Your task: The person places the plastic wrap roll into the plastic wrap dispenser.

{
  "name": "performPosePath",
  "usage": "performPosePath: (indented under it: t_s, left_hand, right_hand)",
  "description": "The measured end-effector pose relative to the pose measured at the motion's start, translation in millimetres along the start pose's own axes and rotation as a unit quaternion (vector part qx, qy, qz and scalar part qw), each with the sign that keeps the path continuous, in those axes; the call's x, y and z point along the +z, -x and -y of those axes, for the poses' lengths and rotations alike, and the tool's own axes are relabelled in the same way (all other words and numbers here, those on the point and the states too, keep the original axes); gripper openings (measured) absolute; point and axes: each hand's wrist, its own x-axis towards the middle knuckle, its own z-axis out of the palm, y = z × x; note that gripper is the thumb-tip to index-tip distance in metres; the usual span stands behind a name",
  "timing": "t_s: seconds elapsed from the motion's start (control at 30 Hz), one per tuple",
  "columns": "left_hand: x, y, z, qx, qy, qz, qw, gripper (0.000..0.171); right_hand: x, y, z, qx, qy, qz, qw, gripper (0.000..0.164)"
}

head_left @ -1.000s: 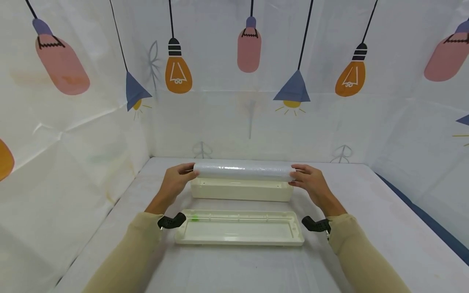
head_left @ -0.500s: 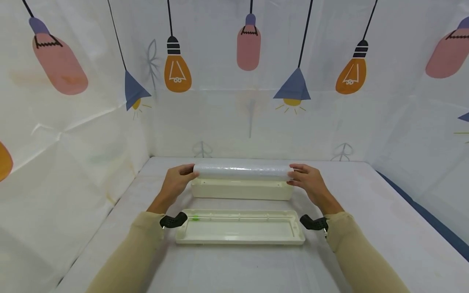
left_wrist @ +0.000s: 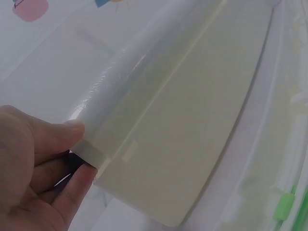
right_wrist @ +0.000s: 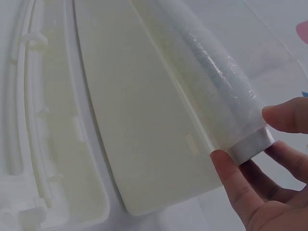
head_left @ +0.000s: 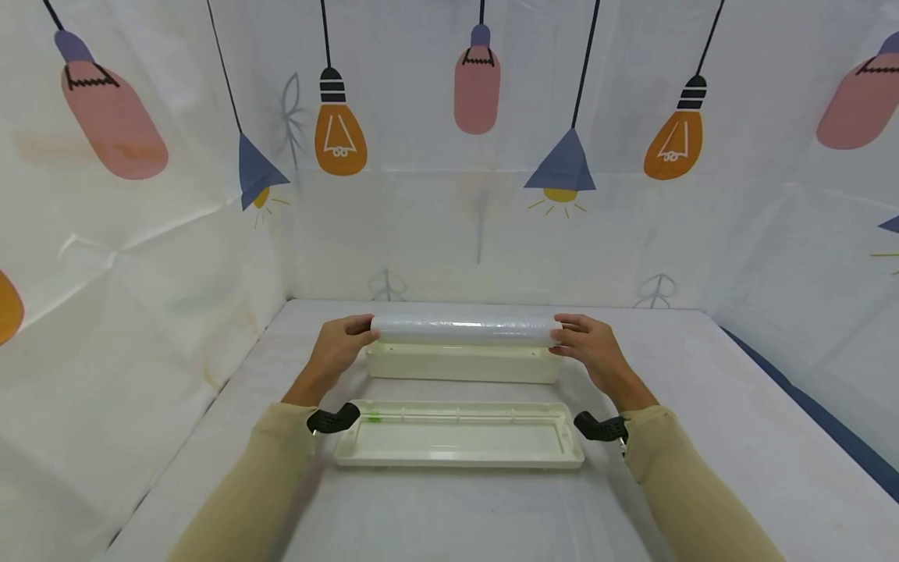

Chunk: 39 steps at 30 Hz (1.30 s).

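Grip two-handed: left hand (head_left: 333,350) and right hand (head_left: 595,353) pinch roll (head_left: 463,329) by both ends, likely to hold it level along top of box (head_left: 463,364); contact unclear. Lid (head_left: 460,446) on tabletop (head_left: 456,515), just in front of box, apparently to leave top accessible.

Wrist views of roll (left_wrist: 124,84), apparently downward

I have the left arm (head_left: 302,388) and right arm (head_left: 635,393) stretched forward in long beige fabric sleeves (head_left: 242,488); the bare-skinned left grip (head_left: 335,349) and bare-skinned right grip (head_left: 592,349) sit level, well apart, each pinching, thumb (left_wrist: 62,138) opposite bent fingers (left_wrist: 77,192).
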Motion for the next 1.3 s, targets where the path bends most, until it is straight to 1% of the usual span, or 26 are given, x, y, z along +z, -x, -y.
performPosePath:
  t_s: [0.13,0.23,0.3,0.5,0.6,0.67,0.8,0.9,1.13,1.3]
  left_hand:
    - [-0.8,2.2,-1.6,-0.016,-0.004,0.009,0.9998,0.050]
    - [-1.3,3.6,-2.1,-0.020,-0.005,0.009,0.9997,0.050]
    - [-1.1,3.7,-2.9,-0.013,-0.009,0.006,0.9999,0.050]
    - [-1.4,5.7,-5.5,0.018,-0.047,0.004,0.9987,0.049]
    - [-2.9,7.1,-6.3,0.024,-0.063,0.004,0.9977,0.047]
    - [-3.8,7.3,-5.9,0.024,-0.068,0.003,0.9974,0.047]
    - [-4.1,8.2,-5.7,0.013,-0.060,0.000,0.9981,0.048]
    - [-3.4,8.3,-5.1,0.003,-0.053,-0.005,0.9986,0.047]
    - [-0.6,8.1,-4.1,-0.016,-0.049,-0.032,0.9982,0.038]
    - [-0.4,6.8,-2.8,-0.018,-0.033,-0.047,0.9982,0.032]
  right_hand:
    - [1.8,2.5,1.2,0.007,0.011,-0.005,1.000,0.056]
    - [2.5,4.5,2.2,0.010,0.020,-0.006,1.000,0.056]
    - [2.3,5.6,3.4,0.004,0.022,-0.008,1.000,0.055]
    - [1.7,6.9,3.5,-0.010,0.023,-0.010,1.000,0.054]
    - [3.4,6.4,2.3,-0.008,0.033,-0.009,0.999,0.053]
    - [5.3,6.7,1.8,-0.007,0.048,-0.009,0.999,0.054]
    - [7.6,6.9,1.6,-0.003,0.064,-0.011,0.998,0.052]
    - [7.8,7.0,1.1,-0.001,0.062,-0.013,0.998,0.052]
    - [6.9,7.7,0.1,-0.004,0.068,-0.008,0.998,0.053]
    - [5.5,7.3,-0.2,-0.015,0.069,-0.001,0.998,0.055]
